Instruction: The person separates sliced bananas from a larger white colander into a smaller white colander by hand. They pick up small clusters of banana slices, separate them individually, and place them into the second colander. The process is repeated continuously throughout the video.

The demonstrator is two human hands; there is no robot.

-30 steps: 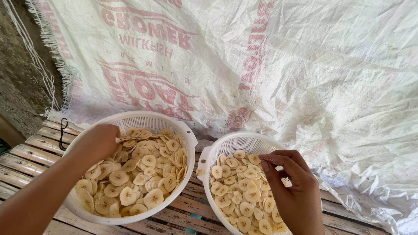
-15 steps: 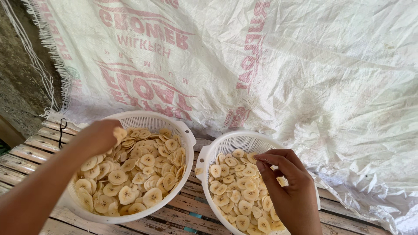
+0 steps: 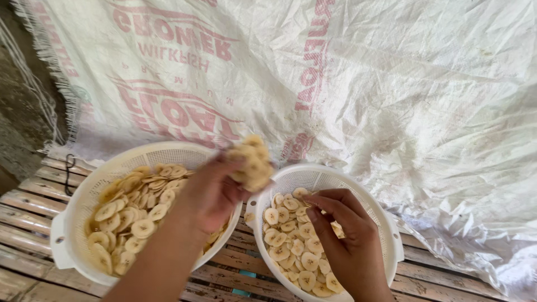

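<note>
Slices (image 3: 251, 162) clutched in left grip (image 3: 210, 193) between the colanders | right grip (image 3: 344, 235) pinching slices inside right colander (image 3: 386, 223) | left colander (image 3: 72, 223) at slats' left edge

Slatted wooden platform (image 3: 33, 215) — two white colanders (image 3: 72, 223) (image 3: 386, 223), woven sheet (image 3: 391, 84) on top.

Pale yellow banana slices (image 3: 140, 212) fill two white perforated colanders (image 3: 72, 223) beside a white woven sheet (image 3: 425, 100) with faded red print.
</note>
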